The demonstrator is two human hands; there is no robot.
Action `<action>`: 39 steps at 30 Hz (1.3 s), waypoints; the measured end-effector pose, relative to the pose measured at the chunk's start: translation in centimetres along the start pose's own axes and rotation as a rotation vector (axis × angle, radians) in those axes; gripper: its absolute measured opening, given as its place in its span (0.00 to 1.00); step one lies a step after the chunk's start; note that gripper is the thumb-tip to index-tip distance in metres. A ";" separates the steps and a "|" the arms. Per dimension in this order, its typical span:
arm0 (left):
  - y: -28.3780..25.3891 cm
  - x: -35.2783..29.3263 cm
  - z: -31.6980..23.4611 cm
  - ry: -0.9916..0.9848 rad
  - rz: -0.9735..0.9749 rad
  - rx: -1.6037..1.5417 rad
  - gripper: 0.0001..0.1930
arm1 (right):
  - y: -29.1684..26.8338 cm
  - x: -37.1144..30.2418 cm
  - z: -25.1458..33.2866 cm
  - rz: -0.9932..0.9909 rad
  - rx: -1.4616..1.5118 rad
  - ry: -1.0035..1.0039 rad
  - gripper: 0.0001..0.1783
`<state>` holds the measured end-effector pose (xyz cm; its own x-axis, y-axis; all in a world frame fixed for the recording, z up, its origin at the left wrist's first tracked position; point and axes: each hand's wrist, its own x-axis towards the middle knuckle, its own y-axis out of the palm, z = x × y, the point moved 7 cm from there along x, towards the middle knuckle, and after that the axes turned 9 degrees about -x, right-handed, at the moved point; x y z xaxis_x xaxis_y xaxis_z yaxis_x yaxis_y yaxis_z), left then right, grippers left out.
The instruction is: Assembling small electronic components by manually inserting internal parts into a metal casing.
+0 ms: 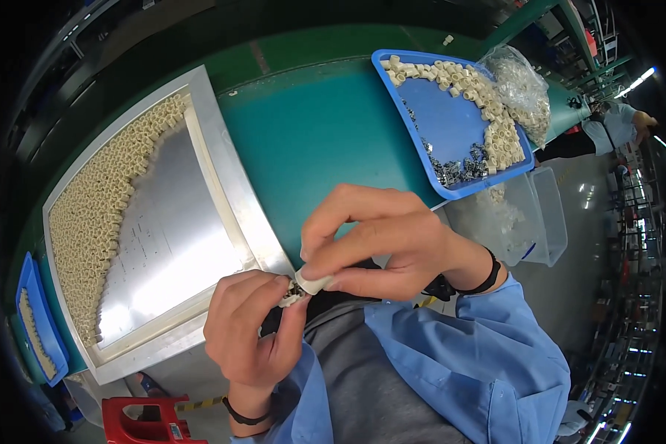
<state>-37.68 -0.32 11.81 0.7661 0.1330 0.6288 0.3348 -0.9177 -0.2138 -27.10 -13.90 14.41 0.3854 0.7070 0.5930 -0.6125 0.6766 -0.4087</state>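
Two bent wrists hold the left hand (248, 325) and right hand (399, 240) close together beside a corner of the metal-framed tray (228, 166). The left reaches upward, fingers curled, thumb and fingertips nearly closed on a small white piece (289, 300) with metal bits. The right arches in from the right, its fingers pinching a cream cap (311, 284) just beside that piece.
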 end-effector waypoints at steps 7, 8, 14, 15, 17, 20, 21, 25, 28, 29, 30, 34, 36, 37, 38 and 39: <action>0.4 0.4 0.2 0.027 -0.030 -0.040 0.15 | -0.2 0.2 2.2 0.080 -0.174 -0.256 0.09; 0.5 0.4 0.2 0.037 -0.015 -0.068 0.15 | -0.2 0.2 2.2 0.082 -0.175 -0.255 0.09; 0.1 -0.1 0.8 0.026 0.008 -0.192 0.14 | 0.4 -0.1 2.4 0.090 -0.143 -0.295 0.08; 0.1 -0.1 0.9 0.027 0.009 -0.185 0.14 | 0.5 -0.1 2.4 0.084 -0.150 -0.316 0.08; 0.3 0.2 0.9 0.022 -0.025 -0.172 0.14 | 0.4 0.1 2.4 0.071 -0.174 -0.287 0.08; 0.4 -0.1 1.1 -0.011 -0.058 -0.137 0.14 | 0.7 -0.2 2.3 0.047 -0.172 -0.266 0.09; 0.1 -0.3 1.6 -0.038 -0.069 -0.146 0.14 | 0.7 -0.2 1.6 0.038 -0.202 -0.189 0.10; 1.2 -1.1 3.9 -0.210 -0.119 -0.226 0.13 | 0.8 -0.4 0.5 0.023 -0.303 -0.064 0.14; 1.0 -1.7 5.0 -0.340 -0.178 -0.293 0.13 | 1.3 0.3 0.0 0.040 -0.329 -0.044 0.16; 1.0 -2.0 5.6 -0.416 -0.221 -0.337 0.13 | 1.2 0.4 -0.1 0.051 -0.365 -0.021 0.17; 1.7 -2.2 6.3 -0.491 -0.251 -0.399 0.14 | 1.0 0.4 -0.3 0.043 -0.392 -0.012 0.17; 2.5 -1.7 7.9 -0.556 -0.305 -0.485 0.15 | 0.7 0.3 -2.2 0.004 -0.379 0.034 0.16; 1.9 -2.1 8.8 -0.588 -0.332 -0.468 0.16 | 1.2 0.5 -2.7 -0.018 -0.363 0.005 0.14; 1.4 -2.4 9.0 -0.593 -0.342 -0.438 0.16 | 1.6 0.8 -2.9 0.005 -0.371 0.014 0.13; 2.0 -2.2 9.2 -0.592 -0.290 -0.477 0.16 | 1.5 0.7 -3.0 0.027 -0.375 0.025 0.12; 2.2 -2.1 9.5 -0.613 -0.303 -0.469 0.16 | 1.0 0.4 -3.2 0.002 -0.419 0.051 0.12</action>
<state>-33.32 0.93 2.88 0.8882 0.4553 0.0611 0.4150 -0.8523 0.3184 -25.35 -12.34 12.04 0.4248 0.7106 0.5609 -0.2838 0.6929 -0.6628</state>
